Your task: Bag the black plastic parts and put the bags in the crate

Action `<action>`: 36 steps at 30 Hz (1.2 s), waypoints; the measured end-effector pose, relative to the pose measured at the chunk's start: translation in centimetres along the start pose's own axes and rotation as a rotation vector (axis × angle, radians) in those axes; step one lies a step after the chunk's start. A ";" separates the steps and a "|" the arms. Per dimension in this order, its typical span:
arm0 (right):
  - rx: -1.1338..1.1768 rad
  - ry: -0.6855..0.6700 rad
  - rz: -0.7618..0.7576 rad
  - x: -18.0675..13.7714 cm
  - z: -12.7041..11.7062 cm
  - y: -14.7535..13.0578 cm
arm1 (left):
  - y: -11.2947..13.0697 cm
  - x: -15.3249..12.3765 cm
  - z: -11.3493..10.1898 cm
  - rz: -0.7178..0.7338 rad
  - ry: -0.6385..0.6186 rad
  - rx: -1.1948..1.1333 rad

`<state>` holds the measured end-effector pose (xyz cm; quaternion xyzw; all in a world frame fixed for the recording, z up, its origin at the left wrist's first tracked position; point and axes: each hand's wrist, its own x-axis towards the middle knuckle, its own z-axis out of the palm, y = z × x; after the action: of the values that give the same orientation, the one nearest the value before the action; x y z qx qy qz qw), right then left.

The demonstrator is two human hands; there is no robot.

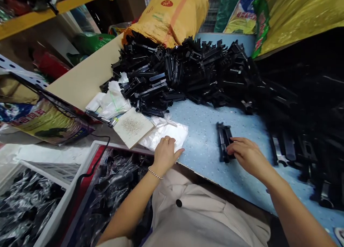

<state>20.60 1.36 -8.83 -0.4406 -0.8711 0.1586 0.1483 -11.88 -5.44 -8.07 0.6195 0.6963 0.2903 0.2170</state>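
Note:
On the stack of clear plastic bags (178, 133) at the table's front edge rests my left hand (166, 152). Its fingers lie on the top bag and its thumb sticks out to the side. Two long black plastic parts (222, 141) lie side by side on the blue tabletop, right of the bags. My right hand (243, 152) has its fingertips closed on the right-hand part, whose lower end is partly hidden by them. What the parts are for cannot be seen. Beside the bags lies a whitish square board (133, 127) with brown specks.
A large heap of black plastic parts (172, 71) covers the back of the blue table (196, 118), spilling from an orange sack (174, 14). More black parts (303, 146) lie at right. Crates (88, 161) of bagged black pieces stand below left. A black cable (91, 168) hangs over one crate.

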 end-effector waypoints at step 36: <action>2.099 0.148 0.615 10.3 7.2 -13.3 | -1.4 2.8 -2.4 -0.340 -0.043 -0.623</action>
<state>2.35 1.22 -8.70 -0.3019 -0.1442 0.8249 0.4556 -14.89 -3.04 -7.02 0.4049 0.6628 0.4352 0.4554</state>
